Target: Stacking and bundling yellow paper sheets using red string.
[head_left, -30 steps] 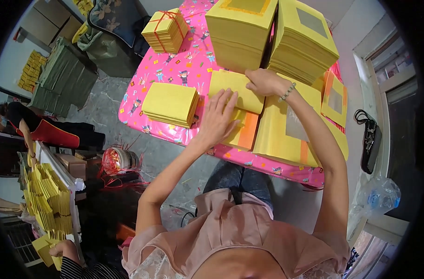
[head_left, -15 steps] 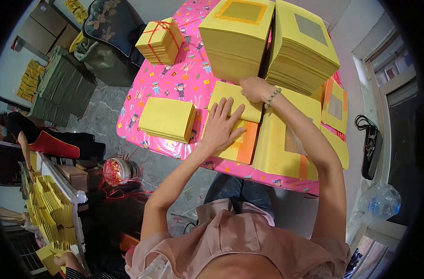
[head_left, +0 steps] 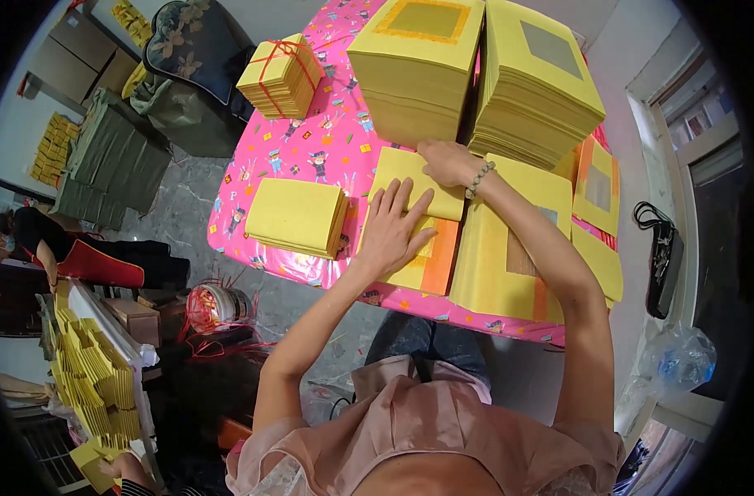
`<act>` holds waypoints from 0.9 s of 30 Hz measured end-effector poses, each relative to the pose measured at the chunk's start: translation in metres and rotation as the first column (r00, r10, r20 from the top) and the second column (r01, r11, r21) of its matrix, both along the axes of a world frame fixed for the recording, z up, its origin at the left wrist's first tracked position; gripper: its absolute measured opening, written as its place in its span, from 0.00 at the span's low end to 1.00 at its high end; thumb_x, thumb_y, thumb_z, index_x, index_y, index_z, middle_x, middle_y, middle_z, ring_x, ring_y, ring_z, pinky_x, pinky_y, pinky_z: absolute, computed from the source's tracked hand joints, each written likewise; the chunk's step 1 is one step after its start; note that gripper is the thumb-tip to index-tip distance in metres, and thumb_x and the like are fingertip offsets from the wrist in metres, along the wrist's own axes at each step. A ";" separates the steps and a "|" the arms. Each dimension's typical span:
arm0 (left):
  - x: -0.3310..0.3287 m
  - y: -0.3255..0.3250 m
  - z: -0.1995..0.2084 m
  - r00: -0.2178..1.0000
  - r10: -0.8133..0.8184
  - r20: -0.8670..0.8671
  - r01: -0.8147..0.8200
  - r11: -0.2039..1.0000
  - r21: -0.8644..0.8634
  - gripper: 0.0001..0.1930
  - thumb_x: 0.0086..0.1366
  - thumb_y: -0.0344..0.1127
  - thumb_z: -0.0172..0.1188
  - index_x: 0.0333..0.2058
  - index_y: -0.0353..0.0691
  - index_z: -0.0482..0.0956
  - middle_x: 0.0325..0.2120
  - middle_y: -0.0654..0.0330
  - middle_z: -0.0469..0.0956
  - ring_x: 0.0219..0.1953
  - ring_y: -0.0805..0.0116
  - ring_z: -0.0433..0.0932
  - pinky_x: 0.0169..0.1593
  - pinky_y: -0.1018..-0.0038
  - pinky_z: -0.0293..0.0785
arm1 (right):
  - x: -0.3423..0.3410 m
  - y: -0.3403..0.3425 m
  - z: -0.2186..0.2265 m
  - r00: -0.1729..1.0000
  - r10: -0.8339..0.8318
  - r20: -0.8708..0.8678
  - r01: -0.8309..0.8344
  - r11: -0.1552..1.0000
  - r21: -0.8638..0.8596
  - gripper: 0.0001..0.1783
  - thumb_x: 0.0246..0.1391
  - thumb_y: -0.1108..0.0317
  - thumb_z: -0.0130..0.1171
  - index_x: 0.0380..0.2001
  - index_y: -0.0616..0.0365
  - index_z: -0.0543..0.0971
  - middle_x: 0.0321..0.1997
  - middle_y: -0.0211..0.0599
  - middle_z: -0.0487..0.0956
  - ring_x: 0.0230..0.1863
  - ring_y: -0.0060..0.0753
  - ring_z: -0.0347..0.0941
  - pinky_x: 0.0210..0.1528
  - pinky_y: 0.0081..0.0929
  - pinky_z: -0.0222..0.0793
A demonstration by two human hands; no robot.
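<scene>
Yellow rectangular folded paper | left hand lying splayed atop, gripping nothing, apparently steadying it | right hand resting curled, grip indiscernible

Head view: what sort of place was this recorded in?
Probably a small paper-goods workshop: tall yellow stacks stand on a pink-covered table, a yellow bundle is tied with red string, and a co-worker is beside heaped yellow sheets.
</scene>
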State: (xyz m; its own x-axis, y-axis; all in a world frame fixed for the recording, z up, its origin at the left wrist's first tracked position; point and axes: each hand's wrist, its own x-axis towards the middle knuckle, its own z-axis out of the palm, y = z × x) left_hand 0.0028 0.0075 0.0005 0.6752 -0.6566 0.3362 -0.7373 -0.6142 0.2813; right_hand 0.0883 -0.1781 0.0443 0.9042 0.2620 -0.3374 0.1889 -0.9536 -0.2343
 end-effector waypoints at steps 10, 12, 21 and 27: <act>0.000 -0.002 -0.001 1.000 -0.004 -0.026 0.003 1.000 -0.018 0.29 0.65 0.54 0.49 0.61 0.48 0.63 0.59 0.42 0.60 0.62 0.42 0.56 0.64 0.50 0.49 | -0.019 0.006 0.013 0.958 0.018 0.285 -0.010 1.000 -0.028 0.17 0.50 0.68 0.56 0.43 0.63 0.72 0.48 0.51 0.74 0.51 0.50 0.72 0.48 0.46 0.69; 0.000 -0.002 -0.002 0.999 -0.006 -0.034 0.005 1.000 -0.021 0.29 0.65 0.54 0.49 0.61 0.48 0.64 0.59 0.42 0.60 0.63 0.41 0.56 0.65 0.50 0.49 | -0.030 0.013 0.025 0.985 0.046 0.164 -0.028 0.994 -0.110 0.15 0.49 0.69 0.56 0.40 0.64 0.73 0.43 0.50 0.77 0.47 0.51 0.74 0.45 0.46 0.70; 0.000 -0.002 -0.006 0.998 0.005 -0.062 -0.005 1.000 0.011 0.28 0.65 0.55 0.50 0.55 0.42 0.70 0.62 0.44 0.56 0.65 0.43 0.53 0.65 0.49 0.48 | -0.068 0.020 0.016 0.979 0.144 -0.144 -0.171 0.966 -0.193 0.20 0.39 0.72 0.66 0.39 0.43 0.83 0.33 0.39 0.82 0.39 0.41 0.79 0.38 0.35 0.75; 0.001 -0.001 -0.006 0.997 0.011 -0.073 -0.009 0.999 0.033 0.28 0.65 0.56 0.50 0.55 0.42 0.71 0.63 0.44 0.55 0.65 0.42 0.52 0.65 0.49 0.48 | -0.074 0.019 0.023 0.976 0.176 -0.127 -0.197 0.965 -0.174 0.28 0.41 0.73 0.65 0.46 0.27 0.80 0.34 0.35 0.81 0.39 0.39 0.79 0.38 0.34 0.76</act>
State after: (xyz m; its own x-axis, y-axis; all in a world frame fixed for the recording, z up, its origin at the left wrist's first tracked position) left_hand 0.0034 0.0061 -0.0050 0.7037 -0.6596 0.2640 -0.7093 -0.6312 0.3137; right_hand 0.0147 -0.1586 0.0676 0.8000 0.3461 -0.4901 0.3504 -0.9326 -0.0866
